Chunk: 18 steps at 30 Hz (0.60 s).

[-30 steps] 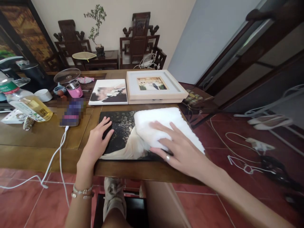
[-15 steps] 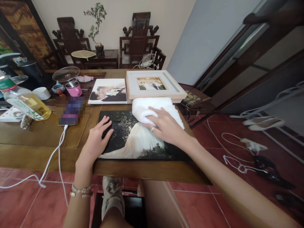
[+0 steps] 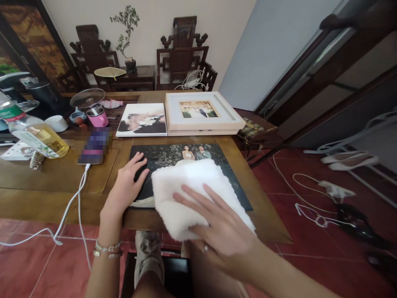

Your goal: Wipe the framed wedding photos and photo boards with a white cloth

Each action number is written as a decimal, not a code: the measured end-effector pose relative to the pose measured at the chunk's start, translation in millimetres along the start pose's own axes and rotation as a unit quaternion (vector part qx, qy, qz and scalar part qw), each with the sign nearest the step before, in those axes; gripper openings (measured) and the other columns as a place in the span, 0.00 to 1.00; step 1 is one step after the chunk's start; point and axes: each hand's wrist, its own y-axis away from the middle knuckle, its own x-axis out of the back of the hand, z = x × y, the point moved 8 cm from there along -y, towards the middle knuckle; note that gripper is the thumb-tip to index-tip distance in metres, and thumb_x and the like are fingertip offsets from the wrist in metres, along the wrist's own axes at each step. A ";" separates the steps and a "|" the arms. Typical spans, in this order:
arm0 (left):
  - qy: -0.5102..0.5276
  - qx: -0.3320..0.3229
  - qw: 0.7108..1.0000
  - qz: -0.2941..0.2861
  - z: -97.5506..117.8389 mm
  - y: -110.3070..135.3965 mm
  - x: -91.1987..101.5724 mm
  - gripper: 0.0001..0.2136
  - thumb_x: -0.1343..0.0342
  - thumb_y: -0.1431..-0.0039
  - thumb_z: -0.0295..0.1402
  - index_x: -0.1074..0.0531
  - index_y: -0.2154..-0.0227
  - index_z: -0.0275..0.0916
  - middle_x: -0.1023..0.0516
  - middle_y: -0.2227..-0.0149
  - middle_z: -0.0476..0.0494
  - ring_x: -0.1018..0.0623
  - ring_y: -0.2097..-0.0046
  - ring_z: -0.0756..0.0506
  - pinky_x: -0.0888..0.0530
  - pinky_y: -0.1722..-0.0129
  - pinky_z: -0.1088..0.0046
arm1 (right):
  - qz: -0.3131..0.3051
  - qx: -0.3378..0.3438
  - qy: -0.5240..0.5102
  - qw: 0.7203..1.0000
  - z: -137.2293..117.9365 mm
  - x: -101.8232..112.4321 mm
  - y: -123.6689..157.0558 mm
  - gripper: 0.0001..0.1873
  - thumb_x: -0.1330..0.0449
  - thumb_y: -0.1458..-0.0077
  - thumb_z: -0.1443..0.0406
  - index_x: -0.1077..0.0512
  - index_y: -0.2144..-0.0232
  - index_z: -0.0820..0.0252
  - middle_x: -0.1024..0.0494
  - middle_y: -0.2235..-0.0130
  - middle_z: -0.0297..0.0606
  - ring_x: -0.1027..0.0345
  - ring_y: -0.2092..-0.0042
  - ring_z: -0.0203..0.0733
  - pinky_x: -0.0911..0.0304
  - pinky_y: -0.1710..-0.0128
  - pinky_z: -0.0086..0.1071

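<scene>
A large dark photo print [image 3: 173, 155] of a couple lies flat at the near edge of the wooden table [image 3: 56, 178]. My left hand [image 3: 125, 187] rests flat on its left edge, fingers spread and open. My right hand [image 3: 217, 229] presses flat on a white fluffy cloth [image 3: 182, 186] that covers the print's near half and hangs slightly past the table's edge. The fingers lie stretched on the cloth.
Behind the print lie a smaller photo canvas [image 3: 142, 120] and a pale framed picture [image 3: 201, 112]. To the left are a pink mug [image 3: 97, 117], a bottle [image 3: 34, 134], a phone on a white cable [image 3: 72, 198]. Cables and shoes lie on the red tile floor [image 3: 325, 190] at right.
My right hand has dragged the white cloth from the print's far right corner toward me, down to the near edge, uncovering the couple in the picture. My left hand stays put.
</scene>
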 end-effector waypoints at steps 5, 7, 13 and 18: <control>-0.001 -0.003 1.000 0.006 -1.1 0.7 -0.7 0.17 0.50 0.35 0.35 0.26 0.50 0.31 0.30 0.40 0.30 0.32 0.37 0.38 0.34 0.38 0.54 | -0.023 -0.065 0.040 0.997 71.8 1.1 -31.8 0.16 0.48 0.41 0.70 0.23 0.55 0.59 0.30 0.40 0.49 0.45 0.35 0.58 0.50 0.39 0.63; 0.000 -0.004 1.000 0.010 -0.8 1.0 -0.3 0.17 0.50 0.35 0.35 0.26 0.50 0.30 0.30 0.40 0.30 0.32 0.37 0.38 0.34 0.38 0.55 | -0.022 -0.104 0.059 0.993 101.3 0.6 -49.3 0.15 0.47 0.38 0.65 0.25 0.53 0.63 0.29 0.43 0.55 0.45 0.36 0.60 0.50 0.39 0.63; 0.004 0.001 1.000 0.007 0.8 1.0 0.6 0.17 0.51 0.34 0.35 0.27 0.50 0.30 0.30 0.40 0.30 0.32 0.37 0.39 0.35 0.37 0.56 | -0.020 -0.169 0.065 0.983 119.6 -7.4 -78.8 0.16 0.47 0.36 0.63 0.26 0.50 0.60 0.35 0.37 0.47 0.53 0.33 0.64 0.54 0.41 0.69; 0.009 0.012 1.000 0.005 -1.7 0.0 -0.5 0.19 0.57 0.32 0.34 0.27 0.49 0.28 0.30 0.40 0.30 0.33 0.36 0.39 0.36 0.36 0.56 | -0.040 -0.109 0.002 0.993 45.5 -17.8 -53.5 0.12 0.44 0.41 0.68 0.21 0.59 0.54 0.35 0.36 0.43 0.55 0.32 0.61 0.61 0.37 0.67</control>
